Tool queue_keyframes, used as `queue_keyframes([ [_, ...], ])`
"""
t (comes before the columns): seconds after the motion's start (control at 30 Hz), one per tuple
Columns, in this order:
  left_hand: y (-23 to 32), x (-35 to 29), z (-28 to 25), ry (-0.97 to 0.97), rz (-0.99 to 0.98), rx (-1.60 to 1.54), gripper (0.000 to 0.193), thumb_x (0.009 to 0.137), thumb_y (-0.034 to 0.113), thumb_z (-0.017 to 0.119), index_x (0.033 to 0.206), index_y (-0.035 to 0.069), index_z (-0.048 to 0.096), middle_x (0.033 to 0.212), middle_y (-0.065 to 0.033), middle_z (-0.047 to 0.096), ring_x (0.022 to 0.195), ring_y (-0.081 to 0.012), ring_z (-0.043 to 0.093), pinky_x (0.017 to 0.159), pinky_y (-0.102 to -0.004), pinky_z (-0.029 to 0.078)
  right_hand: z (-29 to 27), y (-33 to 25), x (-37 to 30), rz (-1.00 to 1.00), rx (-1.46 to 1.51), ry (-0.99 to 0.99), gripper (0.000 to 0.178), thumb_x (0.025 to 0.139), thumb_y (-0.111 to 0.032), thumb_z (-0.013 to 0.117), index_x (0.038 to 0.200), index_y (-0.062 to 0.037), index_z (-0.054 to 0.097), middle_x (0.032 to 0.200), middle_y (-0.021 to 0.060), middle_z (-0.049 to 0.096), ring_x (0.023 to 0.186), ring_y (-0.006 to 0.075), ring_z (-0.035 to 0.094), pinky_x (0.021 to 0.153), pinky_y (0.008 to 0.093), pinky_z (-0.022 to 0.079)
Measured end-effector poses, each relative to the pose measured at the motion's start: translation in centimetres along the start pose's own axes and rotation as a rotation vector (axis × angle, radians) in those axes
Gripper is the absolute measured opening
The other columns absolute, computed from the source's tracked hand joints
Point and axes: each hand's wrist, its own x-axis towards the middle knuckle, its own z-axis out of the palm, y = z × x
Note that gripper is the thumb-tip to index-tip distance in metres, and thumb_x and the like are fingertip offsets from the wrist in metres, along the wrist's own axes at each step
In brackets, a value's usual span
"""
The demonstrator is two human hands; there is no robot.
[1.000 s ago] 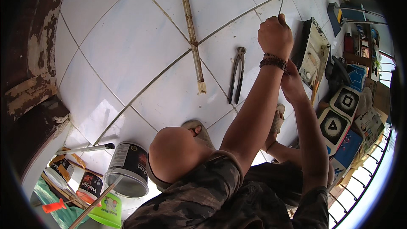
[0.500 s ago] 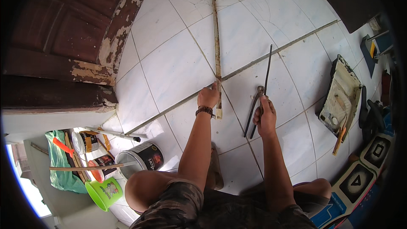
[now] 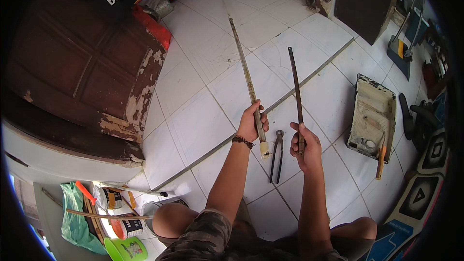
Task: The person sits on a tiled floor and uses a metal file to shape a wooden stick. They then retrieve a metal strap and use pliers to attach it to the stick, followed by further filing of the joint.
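Note:
My left hand (image 3: 251, 124) is closed around a long, stained pole (image 3: 243, 63), just above its pale, rough near end. The pole runs away from me and narrows toward the far floor. In my right hand (image 3: 306, 146) is a narrow dark metal strip (image 3: 296, 79), gripped by its thicker lower end and pointing away from me. A small hole seems to show near the strip's tip. Between my two forearms, a pair of pincers (image 3: 278, 152) lies on the tiles with its jaws pointing away; neither hand touches it.
To the right sits a paint tray (image 3: 371, 116) with an orange-handled tool on its edge. Paint tins (image 3: 108, 197), a green bucket (image 3: 124, 250) and a green bag (image 3: 75, 222) stand at lower left. A peeling brown door (image 3: 87, 67) fills the upper left; a dustpan (image 3: 400, 54) is at right.
My left hand has wrapped around the pole and appears to have raised its near end. My right hand has moved away from the pincers with the strip. The view has shifted.

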Motion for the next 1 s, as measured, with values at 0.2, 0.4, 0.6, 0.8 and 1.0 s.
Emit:
queue_keyframes([
  [0.2, 1.8, 2.2, 6.6, 0.068, -0.051, -0.168, 0.03, 0.097, 0.042, 0.048, 0.09, 0.013, 0.041, 0.056, -0.0041, 0.044, 0.042, -0.0201, 0.042, 0.043, -0.0349, 0.033, 1.5, -6.4, -5.7, -0.062, -0.173, 0.074, 0.046, 0.096, -0.037, 0.054, 0.123, 0.0006, 0.056, 0.064, -0.0006, 0.047, 0.051, 0.0083, 0.04, 0.046, 0.0247, 0.032],
  [0.4, -0.3, 1.5, 9.6, -0.03, 0.152, -0.284, 0.034, 0.104, 0.044, 0.037, 0.094, 0.011, 0.042, 0.06, -0.0036, 0.045, 0.043, -0.0182, 0.042, 0.041, -0.033, 0.035, 1.5, -9.6, -11.2, -0.023, -0.396, 0.126, 0.037, 0.1, -0.032, 0.046, 0.12, -0.0024, 0.054, 0.069, 0.0042, 0.053, 0.053, 0.0104, 0.045, 0.048, 0.0254, 0.036],
  [0.6, -0.6, -1.2, 10.5, -0.054, 0.149, -0.305, 0.039, 0.105, 0.042, 0.028, 0.096, 0.007, 0.042, 0.063, -0.0062, 0.046, 0.04, -0.0199, 0.04, 0.036, -0.0327, 0.031, 0.8, -6.3, -15.3, 0.101, -0.327, 0.054, 0.033, 0.097, -0.024, 0.048, 0.122, -0.0032, 0.051, 0.074, 0.0079, 0.057, 0.059, 0.0143, 0.052, 0.053, 0.0259, 0.041],
  [0.8, -0.5, -3.0, 8.9, -0.102, 0.155, -0.296, 0.037, 0.105, 0.04, 0.031, 0.107, 0.006, 0.046, 0.067, -0.0065, 0.048, 0.048, -0.0193, 0.045, 0.044, -0.0324, 0.036, 0.8, -3.6, -17.5, 0.067, -0.411, 0.031, 0.035, 0.088, -0.014, 0.046, 0.12, -0.0018, 0.046, 0.082, 0.0145, 0.06, 0.06, 0.0186, 0.056, 0.058, 0.0304, 0.049],
  [1.0, -1.7, -3.7, 8.2, -0.165, 0.264, -0.39, 0.03, 0.106, 0.036, 0.033, 0.107, 0.008, 0.043, 0.072, -0.0061, 0.047, 0.052, -0.0179, 0.043, 0.045, -0.031, 0.035, 0.5, -2.1, -16.4, 0.02, -0.13, 0.066, 0.031, 0.091, -0.014, 0.047, 0.12, -0.0036, 0.044, 0.087, 0.0138, 0.058, 0.064, 0.0184, 0.057, 0.059, 0.0333, 0.053],
])
